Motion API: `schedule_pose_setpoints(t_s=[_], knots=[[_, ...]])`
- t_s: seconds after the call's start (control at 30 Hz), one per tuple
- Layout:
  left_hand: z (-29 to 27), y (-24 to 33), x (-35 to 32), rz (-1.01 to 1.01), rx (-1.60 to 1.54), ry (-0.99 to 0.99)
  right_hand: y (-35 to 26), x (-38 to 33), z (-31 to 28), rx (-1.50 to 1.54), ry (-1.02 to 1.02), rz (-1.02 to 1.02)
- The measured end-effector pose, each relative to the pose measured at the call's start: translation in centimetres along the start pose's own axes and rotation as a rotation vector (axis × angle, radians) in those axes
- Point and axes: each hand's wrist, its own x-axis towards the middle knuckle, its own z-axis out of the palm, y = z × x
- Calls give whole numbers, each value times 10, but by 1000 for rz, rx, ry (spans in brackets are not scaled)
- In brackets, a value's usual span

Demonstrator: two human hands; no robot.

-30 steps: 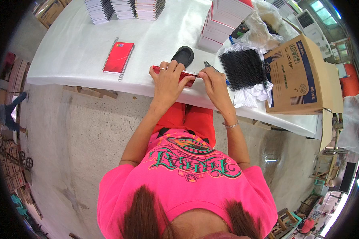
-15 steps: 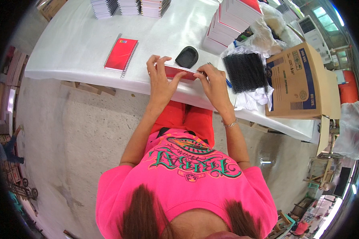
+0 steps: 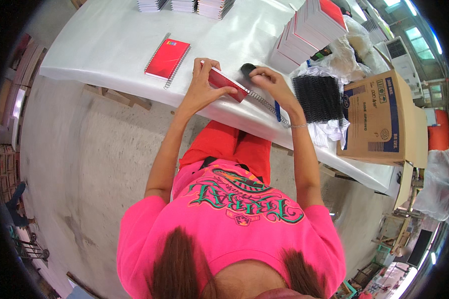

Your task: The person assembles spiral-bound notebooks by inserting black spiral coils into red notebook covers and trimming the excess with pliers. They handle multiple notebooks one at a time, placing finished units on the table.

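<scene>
My left hand (image 3: 202, 87) grips a small red-covered notebook (image 3: 227, 83), tilted up over the table's near edge, thumb on the near side and fingers behind. A loose metal coil (image 3: 264, 103) runs out from the notebook's right end and passes below my right hand (image 3: 276, 87). The fingers of that hand are curled around the side of a black rounded pad (image 3: 247, 70), partly hidden by them. A blue pen-like stick (image 3: 277, 110) lies under my right wrist. Left of my hands, a red notebook (image 3: 168, 59) with a coil along its side lies flat on the table.
The white table (image 3: 110, 55) carries coil-bound notebook stacks (image 3: 214, 9) at the far side and a tall stack of red-covered books (image 3: 304, 37) at right. Black coils (image 3: 318, 97) lie on white paper beside an open cardboard box (image 3: 371, 117). Plastic bags (image 3: 359, 42) sit behind.
My right hand has left the notebook's end and moved to the black pad, which has shifted and tilted. The coil now shows sticking out of the notebook. The whole view has shifted slightly.
</scene>
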Motion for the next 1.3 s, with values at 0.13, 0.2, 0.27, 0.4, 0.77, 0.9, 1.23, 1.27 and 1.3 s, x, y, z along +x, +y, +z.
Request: schedule_pose_setpoints(t_s=[0.13, 0.2, 0.27, 0.4, 0.77, 0.9, 1.23, 1.27, 1.3], knots=[[1, -7, 2, 12, 28, -16, -32, -29, 2, 281, -192, 79], [0, -3, 4, 28, -1, -50, -37, -31, 2, -107, -128, 132], [3, -4, 6, 42, -3, -57, -37, -36, -2, 224, -163, 2], [3, -7, 5, 57, 5, -42, -55, -43, 9, -227, -16, 69], [3, -4, 10, 98, -26, -107, -56, -62, 12, -79, 19, 8], [5, -4, 10, 119, -43, -113, -51, -52, 3, -236, 44, 161], [5, 2, 10, 98, -92, -170, -47, -47, 4, -600, 52, 53], [5, 0, 10, 96, -92, -174, -54, -44, 4, -583, 87, 132], [5, -2, 10, 93, -92, -178, -60, -49, 8, -361, 59, 114]])
